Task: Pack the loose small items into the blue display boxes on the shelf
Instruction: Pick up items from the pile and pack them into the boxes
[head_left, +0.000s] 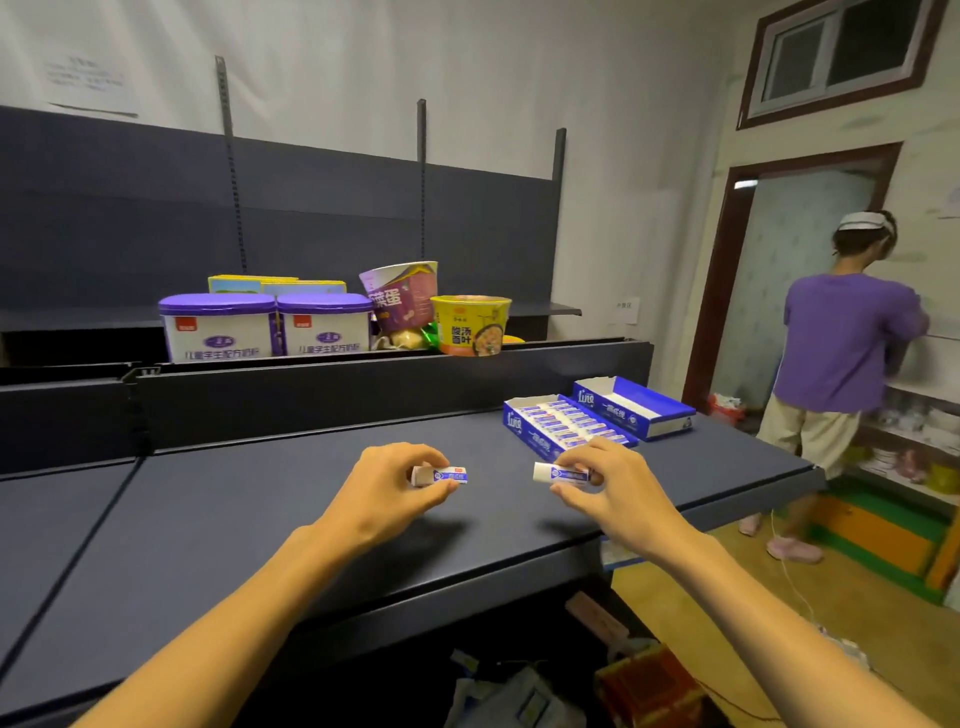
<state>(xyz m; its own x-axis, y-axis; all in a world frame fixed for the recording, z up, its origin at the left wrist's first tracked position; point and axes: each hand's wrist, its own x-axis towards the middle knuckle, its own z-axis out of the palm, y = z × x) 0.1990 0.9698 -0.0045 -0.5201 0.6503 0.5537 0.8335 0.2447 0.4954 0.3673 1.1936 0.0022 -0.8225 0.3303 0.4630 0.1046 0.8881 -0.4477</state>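
**Two small packets held above the shelf, display boxes to the right**

A broad dark grey metal shelf (260, 530) fills most of the view, its flat deck running from the left edge to the right, with a raised dark back panel behind it. On the upper tier beyond that panel stand two white tubs with purple lids (265, 326), a tilted purple paper cup (402, 296) and a yellow instant-noodle bowl (471, 325), with flat yellow-edged boxes (275, 285) behind the tubs.

At the far right of the room a person in a purple shirt (847, 343) stands facing away, beside white shelves of crockery.

On the deck's right end lie two blue cardboard display boxes. The nearer blue display box (563, 423) is filled with rows of small white-and-blue packets. The farther blue display box (636, 408), just beside it to the right, shows mostly its bare white floor.

The left hand (384, 493) hovers over the middle of the deck, its grip pinching one small white-and-blue packet (441, 475) between thumb and fingertips, held lengthwise. The right hand (618, 488) is just in front of the nearer box, its grip closed round a second white-and-blue packet (561, 474), whose white end points toward the left hand. The two packets are near each other but apart.
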